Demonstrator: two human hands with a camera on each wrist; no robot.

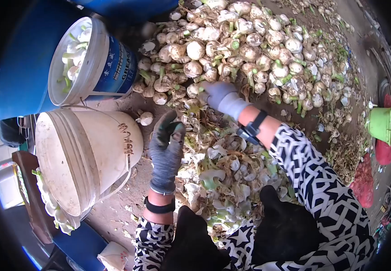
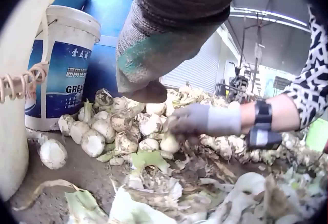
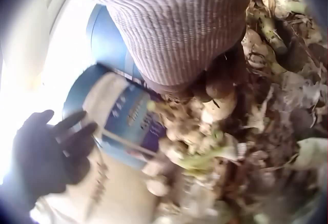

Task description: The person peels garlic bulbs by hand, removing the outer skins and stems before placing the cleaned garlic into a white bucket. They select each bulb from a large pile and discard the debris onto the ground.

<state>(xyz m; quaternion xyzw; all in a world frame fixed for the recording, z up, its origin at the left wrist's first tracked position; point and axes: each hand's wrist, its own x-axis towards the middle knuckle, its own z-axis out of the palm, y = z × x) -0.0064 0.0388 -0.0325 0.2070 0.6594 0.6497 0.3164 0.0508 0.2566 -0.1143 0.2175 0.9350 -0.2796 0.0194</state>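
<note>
Gloved right hand (image 3: 177,34) over bulbs (image 3: 218,103), blue-labelled bucket (image 3: 125,114) beside.

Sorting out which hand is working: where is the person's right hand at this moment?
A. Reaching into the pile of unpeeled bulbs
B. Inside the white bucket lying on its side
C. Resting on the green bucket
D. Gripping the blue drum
A: the right hand reaches into the pile of bulbs, while the left hand hovers apart beside the tipped white bucket.
</note>
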